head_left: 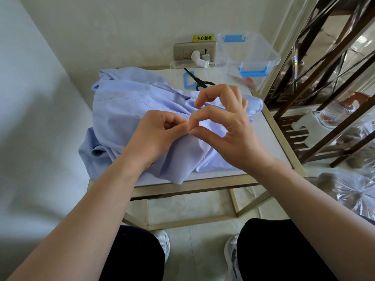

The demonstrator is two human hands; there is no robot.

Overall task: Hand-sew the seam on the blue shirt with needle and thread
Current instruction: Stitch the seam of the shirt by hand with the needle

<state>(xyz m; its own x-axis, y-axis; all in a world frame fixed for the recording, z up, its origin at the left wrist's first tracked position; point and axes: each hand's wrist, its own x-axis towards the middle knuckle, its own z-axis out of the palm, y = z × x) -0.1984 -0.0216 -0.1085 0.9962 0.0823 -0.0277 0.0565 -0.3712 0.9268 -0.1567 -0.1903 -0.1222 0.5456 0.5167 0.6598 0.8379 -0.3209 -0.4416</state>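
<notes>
A light blue shirt [129, 102] lies bunched on a small white table [269, 134]. My left hand [156, 134] pinches a fold of the shirt between thumb and fingers. My right hand [223, 126] meets it from the right, thumb and forefinger pressed together at the same spot on the fold, the other fingers raised and curled. The needle and thread are too small to make out between the fingertips.
Black scissors [199, 80] and a blue clip [187, 81] lie behind the shirt. A clear plastic box [249, 55] with blue latches stands at the back right, below a wall socket [194, 51]. A dark wooden rack [324, 88] stands to the right.
</notes>
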